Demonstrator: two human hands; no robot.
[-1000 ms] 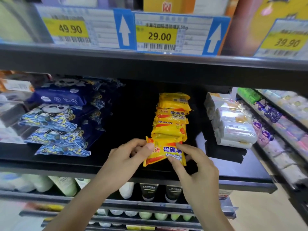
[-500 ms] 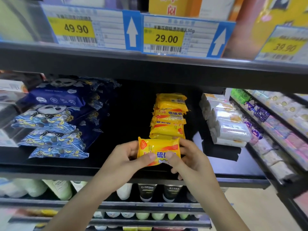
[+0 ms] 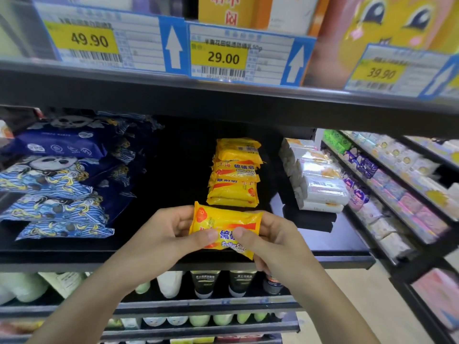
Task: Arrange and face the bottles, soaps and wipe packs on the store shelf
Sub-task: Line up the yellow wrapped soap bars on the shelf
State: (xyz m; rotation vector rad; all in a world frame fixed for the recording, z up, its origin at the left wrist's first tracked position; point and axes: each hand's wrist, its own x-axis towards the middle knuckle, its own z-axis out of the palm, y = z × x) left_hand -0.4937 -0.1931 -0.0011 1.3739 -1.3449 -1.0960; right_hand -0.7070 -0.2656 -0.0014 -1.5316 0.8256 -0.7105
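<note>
A yellow sulfur soap pack [image 3: 227, 223] is held in both hands just above the front edge of the black shelf [image 3: 342, 256]. My left hand [image 3: 169, 234] pinches its left end, thumb on the printed face. My right hand [image 3: 273, 240] pinches its right end the same way. Behind it a stack of the same yellow soap packs [image 3: 234, 172] stands on the shelf. Blue panda wipe packs [image 3: 54, 177] are piled on the left, and white soap packs [image 3: 318, 180] are stacked on the right.
The upper shelf edge carries price tags [image 3: 221, 55] close above. Tubes and bottles [image 3: 206, 284] stand on the shelf below. Another rack of small packs [image 3: 397, 182] runs along the right side. A dark gap lies between the wipes and the yellow stack.
The soap pack has been lifted off the front of the stack and turned level, face toward me. Both hands came slightly nearer, and their grip moved to the pack's ends.
</note>
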